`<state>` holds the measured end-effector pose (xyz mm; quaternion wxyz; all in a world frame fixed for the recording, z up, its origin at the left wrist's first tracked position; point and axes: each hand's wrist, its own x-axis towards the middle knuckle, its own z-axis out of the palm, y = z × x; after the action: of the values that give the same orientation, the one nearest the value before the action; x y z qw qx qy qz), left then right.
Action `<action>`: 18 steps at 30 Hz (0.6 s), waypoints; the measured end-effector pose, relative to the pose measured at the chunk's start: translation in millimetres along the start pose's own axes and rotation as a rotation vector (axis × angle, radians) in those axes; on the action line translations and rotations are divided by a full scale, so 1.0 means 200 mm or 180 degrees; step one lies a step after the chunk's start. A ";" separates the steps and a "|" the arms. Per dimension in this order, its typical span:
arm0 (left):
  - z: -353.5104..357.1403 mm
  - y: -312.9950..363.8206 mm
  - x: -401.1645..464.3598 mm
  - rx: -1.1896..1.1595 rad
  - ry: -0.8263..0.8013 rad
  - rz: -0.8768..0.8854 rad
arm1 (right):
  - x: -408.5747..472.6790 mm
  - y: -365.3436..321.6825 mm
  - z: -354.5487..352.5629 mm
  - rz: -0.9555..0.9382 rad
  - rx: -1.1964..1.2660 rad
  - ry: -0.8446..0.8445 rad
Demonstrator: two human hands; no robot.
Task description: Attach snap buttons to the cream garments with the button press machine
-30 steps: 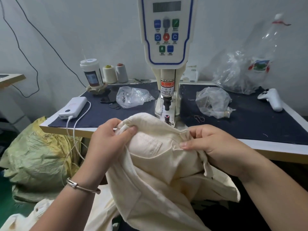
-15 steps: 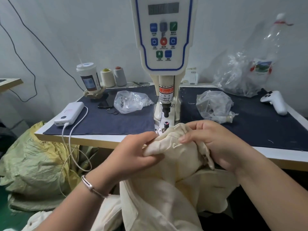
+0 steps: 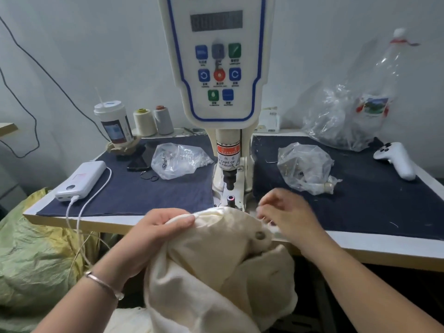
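Note:
The cream garment (image 3: 216,260) is bunched at the table's front edge, its top fold just in front of the lower die (image 3: 231,198) of the white button press machine (image 3: 216,68). One dull metal snap button (image 3: 259,236) shows on the garment's right side. My left hand (image 3: 153,234) grips the top fold from the left, thumb on top. Blurred, my right hand (image 3: 288,217) hovers over the garment's right edge with loosely spread fingers, the fingertips at the fabric. The punch (image 3: 230,181) stands raised above the die.
Two small plastic bags (image 3: 179,161) (image 3: 305,167) lie on the navy table cloth (image 3: 144,195) either side of the machine. A power bank (image 3: 81,180), cup (image 3: 115,123), thread cones (image 3: 144,122) and white controller (image 3: 396,159) sit further out. A green sack (image 3: 31,255) lies lower left.
Both hands have carried the garment up and forward to the die. My right hand has let go of the fold and moved right. A snap button now shows.

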<state>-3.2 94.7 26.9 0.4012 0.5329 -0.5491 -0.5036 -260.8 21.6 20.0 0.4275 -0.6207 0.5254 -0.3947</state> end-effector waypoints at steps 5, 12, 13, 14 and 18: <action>-0.19 0.05 -0.01 0.0283 0.0922 0.0071 | 0.23 0.16 -0.31 -0.0502 -0.1544 0.1625; -0.17 -0.05 0.25 0.1525 0.2253 -0.0011 | 0.54 0.27 -0.35 -0.0186 -0.3099 0.0692; -0.17 -0.07 0.29 0.1757 0.2249 -0.0003 | 0.57 0.27 -0.35 -0.0134 -0.3071 0.0671; -0.16 -0.08 0.32 0.1928 0.2247 -0.0022 | 0.58 0.26 -0.35 -0.0060 -0.3007 0.0651; -0.17 -0.15 0.41 0.2102 0.2170 -0.0042 | 0.61 0.28 -0.34 0.0200 -0.2757 0.0610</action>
<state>25.8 11.3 -5.0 0.3644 0.7703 -0.5134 -0.1009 -325.9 -111.4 -5.2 0.0893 -0.6869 0.6982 -0.1808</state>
